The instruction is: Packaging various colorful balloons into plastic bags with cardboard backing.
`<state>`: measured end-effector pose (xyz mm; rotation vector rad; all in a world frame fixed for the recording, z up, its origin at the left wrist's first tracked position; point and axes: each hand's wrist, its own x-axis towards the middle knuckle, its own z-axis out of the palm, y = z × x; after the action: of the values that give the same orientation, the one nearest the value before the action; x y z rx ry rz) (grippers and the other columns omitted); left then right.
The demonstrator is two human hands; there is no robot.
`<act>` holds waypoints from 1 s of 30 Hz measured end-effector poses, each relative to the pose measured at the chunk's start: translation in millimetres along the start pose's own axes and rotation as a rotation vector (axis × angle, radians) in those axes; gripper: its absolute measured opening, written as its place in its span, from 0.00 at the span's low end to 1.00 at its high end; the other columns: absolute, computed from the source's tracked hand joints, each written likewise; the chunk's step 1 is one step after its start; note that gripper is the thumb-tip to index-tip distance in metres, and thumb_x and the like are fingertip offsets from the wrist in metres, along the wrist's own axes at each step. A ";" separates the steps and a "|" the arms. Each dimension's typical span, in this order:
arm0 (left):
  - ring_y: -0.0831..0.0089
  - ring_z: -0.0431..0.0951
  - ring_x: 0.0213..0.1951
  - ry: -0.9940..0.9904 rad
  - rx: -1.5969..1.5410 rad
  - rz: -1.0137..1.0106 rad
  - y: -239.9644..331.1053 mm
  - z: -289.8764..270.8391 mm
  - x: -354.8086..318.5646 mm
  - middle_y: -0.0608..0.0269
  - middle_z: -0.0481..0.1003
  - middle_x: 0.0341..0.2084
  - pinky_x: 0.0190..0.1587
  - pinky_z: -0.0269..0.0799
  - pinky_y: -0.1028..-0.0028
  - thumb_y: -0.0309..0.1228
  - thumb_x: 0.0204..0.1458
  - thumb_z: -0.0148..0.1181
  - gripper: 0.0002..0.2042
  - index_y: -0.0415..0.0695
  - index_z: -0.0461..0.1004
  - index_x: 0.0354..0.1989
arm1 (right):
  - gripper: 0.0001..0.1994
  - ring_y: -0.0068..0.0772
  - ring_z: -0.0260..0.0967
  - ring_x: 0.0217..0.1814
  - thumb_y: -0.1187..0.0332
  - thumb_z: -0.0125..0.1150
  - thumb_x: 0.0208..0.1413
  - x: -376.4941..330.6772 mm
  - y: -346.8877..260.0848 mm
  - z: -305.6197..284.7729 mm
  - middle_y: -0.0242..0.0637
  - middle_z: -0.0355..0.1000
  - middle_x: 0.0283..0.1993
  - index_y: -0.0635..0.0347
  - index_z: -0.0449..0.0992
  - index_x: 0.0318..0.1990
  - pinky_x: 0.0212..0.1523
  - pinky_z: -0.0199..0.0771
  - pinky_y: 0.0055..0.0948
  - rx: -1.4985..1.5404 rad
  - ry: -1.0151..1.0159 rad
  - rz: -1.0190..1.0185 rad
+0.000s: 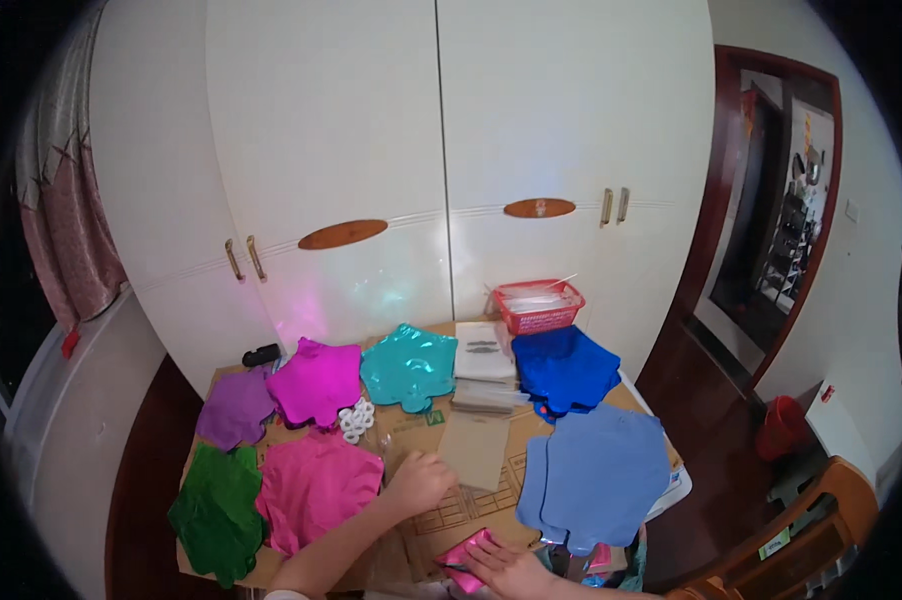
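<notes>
The folded pink foil (457, 556) lies on the near side of the cardboard (471, 508), beneath the right hand (511, 568), whose extended fingers press flat on it rather than closing around it; its left part shows beyond the fingertips. Farther and left of the foil, the left hand (423, 484) is curled beside the brown sheet (474, 450), and whether it grips anything cannot be told.
</notes>
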<state>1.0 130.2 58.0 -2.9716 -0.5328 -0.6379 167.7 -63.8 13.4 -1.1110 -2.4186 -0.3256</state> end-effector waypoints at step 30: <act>0.56 0.63 0.57 -0.036 0.009 -0.302 94.2 -23.7 -103.8 0.50 0.65 0.52 0.57 0.59 0.55 0.41 0.49 0.57 0.24 0.42 0.67 0.53 | 0.18 0.50 0.73 0.37 0.58 0.64 0.47 118.1 83.5 52.7 0.48 0.74 0.34 0.62 0.74 0.41 0.39 0.71 0.38 0.673 -0.412 0.506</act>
<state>-64.6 5.5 39.0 -2.9234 -0.9961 -0.5991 147.9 88.2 28.2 -1.4727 -2.1620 0.8866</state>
